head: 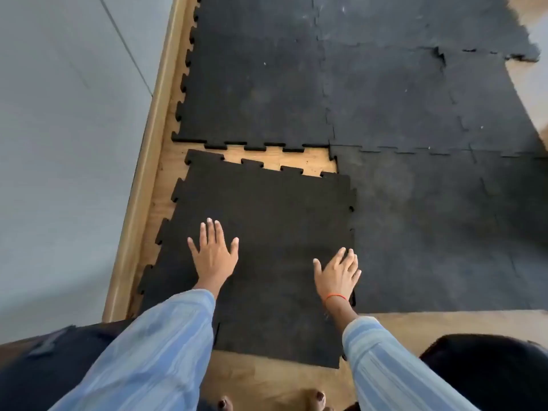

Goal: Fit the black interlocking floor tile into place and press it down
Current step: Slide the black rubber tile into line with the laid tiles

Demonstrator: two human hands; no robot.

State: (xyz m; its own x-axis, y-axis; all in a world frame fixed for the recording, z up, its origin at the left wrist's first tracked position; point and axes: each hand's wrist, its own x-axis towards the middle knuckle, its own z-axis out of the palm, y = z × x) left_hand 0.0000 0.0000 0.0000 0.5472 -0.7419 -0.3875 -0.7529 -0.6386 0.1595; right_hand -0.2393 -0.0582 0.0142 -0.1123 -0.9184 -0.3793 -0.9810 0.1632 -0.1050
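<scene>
- Loose black interlocking tile (267,232) lies skewed on the plywood subfloor (308,161); far edge short of the laid tiles (296,84), a wedge of bare wood between; right edge overlaps the neighbouring tile (430,232)
- Left hand (214,256) flat on tile, fingers spread wide, gripping nothing
- Right hand (338,275) flat near right edge, fingers spread; orange wrist thread (335,297)
- Wooden baseboard (148,158) along grey wall (65,143), left

Black interlocking floor tile (267,232) lying flat but skewed on the plywood, far toothed edge apart from the laid tiles (385,99), wedge-shaped gap widening rightward, right edge overlapping the neighbouring tile.
</scene>
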